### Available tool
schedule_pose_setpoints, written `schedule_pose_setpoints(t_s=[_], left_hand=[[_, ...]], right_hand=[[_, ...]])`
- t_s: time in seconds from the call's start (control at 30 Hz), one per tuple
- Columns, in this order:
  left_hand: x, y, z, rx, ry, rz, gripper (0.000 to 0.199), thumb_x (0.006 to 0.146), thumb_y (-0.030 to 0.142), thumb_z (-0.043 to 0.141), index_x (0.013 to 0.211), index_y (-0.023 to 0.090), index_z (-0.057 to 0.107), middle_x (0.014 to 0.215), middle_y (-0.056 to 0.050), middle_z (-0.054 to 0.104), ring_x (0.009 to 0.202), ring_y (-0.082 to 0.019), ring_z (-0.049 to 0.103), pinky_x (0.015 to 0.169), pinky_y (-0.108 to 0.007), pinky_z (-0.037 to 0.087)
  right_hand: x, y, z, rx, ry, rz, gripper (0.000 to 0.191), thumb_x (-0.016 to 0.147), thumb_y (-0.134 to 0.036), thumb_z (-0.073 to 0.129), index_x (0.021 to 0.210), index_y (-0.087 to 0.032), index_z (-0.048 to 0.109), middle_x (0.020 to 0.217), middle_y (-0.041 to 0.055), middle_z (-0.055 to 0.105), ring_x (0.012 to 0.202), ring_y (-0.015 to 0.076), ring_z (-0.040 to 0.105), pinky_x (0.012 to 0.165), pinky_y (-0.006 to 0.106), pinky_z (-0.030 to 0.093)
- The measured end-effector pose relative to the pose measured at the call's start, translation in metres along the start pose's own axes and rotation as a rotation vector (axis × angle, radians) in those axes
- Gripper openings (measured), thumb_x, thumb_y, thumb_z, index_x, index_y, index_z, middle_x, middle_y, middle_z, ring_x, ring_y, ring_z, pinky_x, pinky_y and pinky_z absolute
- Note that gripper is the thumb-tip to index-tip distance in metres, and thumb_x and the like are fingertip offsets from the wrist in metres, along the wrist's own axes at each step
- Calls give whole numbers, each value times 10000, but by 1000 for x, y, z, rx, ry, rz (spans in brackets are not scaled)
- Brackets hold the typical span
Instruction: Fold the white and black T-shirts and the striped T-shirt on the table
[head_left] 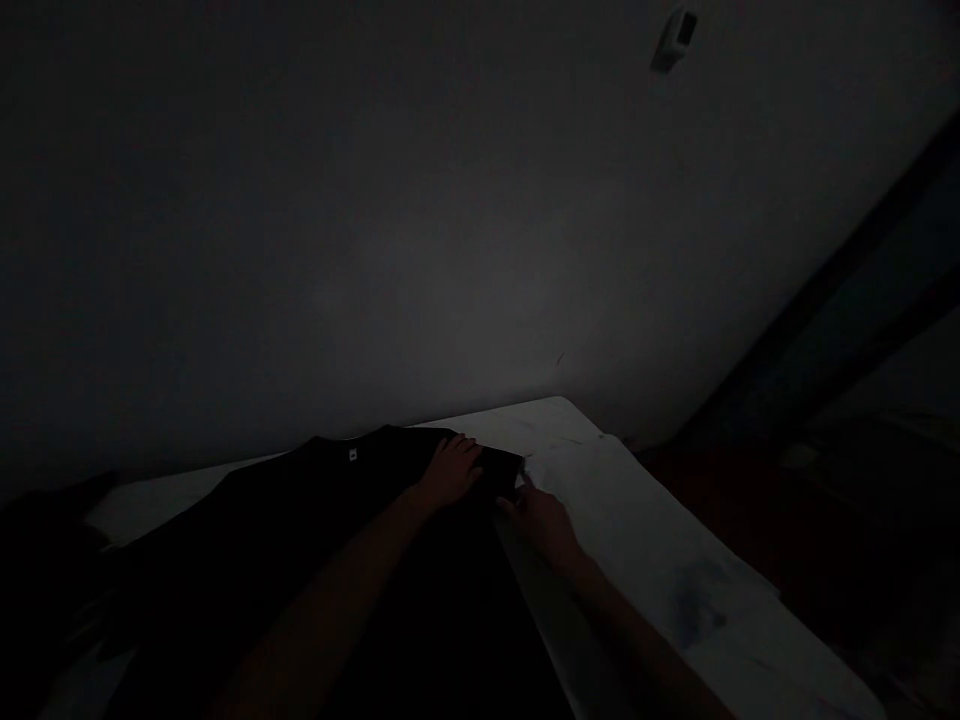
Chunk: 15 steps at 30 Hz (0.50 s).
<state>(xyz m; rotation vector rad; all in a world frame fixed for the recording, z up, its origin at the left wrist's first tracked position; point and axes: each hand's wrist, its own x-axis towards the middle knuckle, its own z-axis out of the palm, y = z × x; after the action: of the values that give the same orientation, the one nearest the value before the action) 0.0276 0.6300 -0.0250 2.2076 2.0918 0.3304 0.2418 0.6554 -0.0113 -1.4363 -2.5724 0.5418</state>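
Gloom hid most of the black T-shirt [300, 540], which lay across the white table [517, 425] short of its far corner, with only a small pale tag [352, 455] standing out. The left hand [450, 475] rested flat on the cloth. The right hand [544, 525] met its edge, fingers close together, but whether they clamped it could not be told. A smudged white sheet [652, 550] covered the table's right side, below a grey wall [420, 250] bearing a small wall-mounted box [673, 40].

Left hand [450, 472] flat on black shirt [300, 510]; right hand [544, 525] at shirt edge, above white table [517, 425].
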Motion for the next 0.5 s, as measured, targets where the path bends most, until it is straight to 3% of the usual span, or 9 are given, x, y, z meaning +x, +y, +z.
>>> schedule_pose_setpoints(t_s=[0.1,0.23,0.37,0.43,0.5], left_hand=[[15,0,8,0,-42,-55,548,977,446,506,1476,224,465,1581,-117,440,1471,-314,361,1181,-609,299],[19,-1,16,24,-4,-101,474,1031,373,369,1466,220,480,1588,-113,431,1479,-304,354,1187,-628,270],[14,7,11,43,78,-159,508,1057,353,242,1500,199,437,1610,-112,395,1498,-285,322,1210,-591,249],[5,14,3,42,136,-176,531,1061,325,188,1530,175,388,1626,-112,365,1513,-263,296,1220,-557,252],[-13,21,-4,60,193,-155,539,1059,310,188,1554,167,346,1645,-106,327,1528,-252,258,1228,-537,245]], right_hand=[[3,0,8,114,6,-63,220,934,-362,596,938,-186,728,943,82,771,875,232,710,700,282,436],[6,0,13,256,132,-55,235,943,-325,535,927,-176,717,928,74,758,881,221,696,757,288,468],[-10,-4,12,261,141,46,342,931,-252,535,1228,-131,653,1009,109,753,910,231,712,796,306,506],[-30,-8,15,234,165,-24,452,936,-202,502,1379,-137,565,1129,128,736,1004,232,705,878,323,520],[-58,-9,25,140,168,-215,490,945,-189,471,1430,-165,540,1322,145,664,1200,252,634,1023,372,483]])
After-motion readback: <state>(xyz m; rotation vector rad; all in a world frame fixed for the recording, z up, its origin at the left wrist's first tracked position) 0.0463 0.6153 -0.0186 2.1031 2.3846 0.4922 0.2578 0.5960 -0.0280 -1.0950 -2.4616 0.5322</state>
